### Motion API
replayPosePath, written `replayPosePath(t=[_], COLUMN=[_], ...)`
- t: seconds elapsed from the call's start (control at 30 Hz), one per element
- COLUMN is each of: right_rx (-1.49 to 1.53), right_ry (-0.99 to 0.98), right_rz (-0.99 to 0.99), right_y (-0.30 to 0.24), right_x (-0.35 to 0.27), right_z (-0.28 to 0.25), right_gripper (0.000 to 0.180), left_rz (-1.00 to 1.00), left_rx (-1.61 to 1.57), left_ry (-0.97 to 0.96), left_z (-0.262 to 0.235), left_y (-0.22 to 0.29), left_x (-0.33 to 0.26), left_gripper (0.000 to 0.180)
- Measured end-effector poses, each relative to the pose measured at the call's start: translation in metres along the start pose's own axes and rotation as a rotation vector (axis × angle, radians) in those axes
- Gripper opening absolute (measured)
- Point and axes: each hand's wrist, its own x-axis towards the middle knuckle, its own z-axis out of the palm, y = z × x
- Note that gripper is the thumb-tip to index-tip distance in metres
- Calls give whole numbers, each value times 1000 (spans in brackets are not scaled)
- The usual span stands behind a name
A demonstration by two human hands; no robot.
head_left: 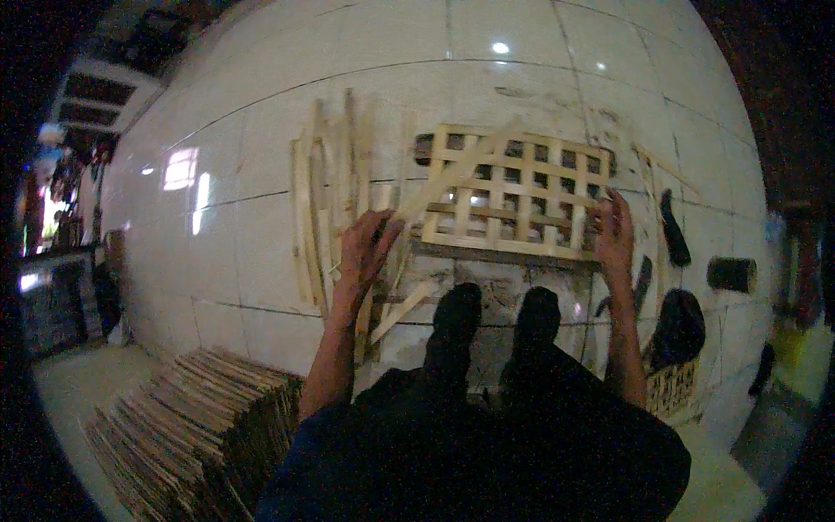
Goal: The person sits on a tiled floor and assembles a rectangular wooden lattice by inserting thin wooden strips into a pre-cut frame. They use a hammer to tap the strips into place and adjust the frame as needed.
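A flat woven panel [526, 178] of pale wooden or bamboo strips lies in front of me on the floor, with square gaps in its lattice. My left hand [371, 242], left of the panel, is closed on the lower end of a pale strip [452, 178]. This strip slants up to the right across the panel's left part and looks smeared by motion. At the panel's right edge is my right hand [615, 226], its fingers loosely bent and apart. Nothing shows in it, and whether it touches the panel I cannot tell.
Loose strips [306, 217] lie left of the panel. A large stack of strips or slats [187, 418] stands at lower left. On the right are a dark curved tool [674, 228], a dark cylinder [731, 274], a black bundle [678, 326] and another lattice piece [671, 387].
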Motion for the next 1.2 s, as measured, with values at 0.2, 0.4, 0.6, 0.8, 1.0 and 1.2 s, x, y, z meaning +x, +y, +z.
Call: replayPosePath(t=[0.2,0.4,0.6,0.8,1.0,1.2], right_rx=[44,296,434,500,421,347], right_ry=[-72,57,150,121,144,115], right_rz=[42,336,345,364,310,256], right_y=[-3,44,86,86,85,80], right_x=[-36,-83,-95,-91,-90,-81], right_z=[9,-24,-29,-35,-35,-30], right_gripper=[37,26,28,30,33,35], left_rz=[279,-53,-416,-412,-433,-439], left_rx=[-47,-121,-340,-448,-400,-386], left_ry=[-357,-80,-391,-330,-400,-401], left_z=[40,61,64,60,53,60], left_y=[37,-9,-9,-4,0,-3], left_x=[-20,24,69,84,86,84], left_gripper=[22,30,30,25,27,31])
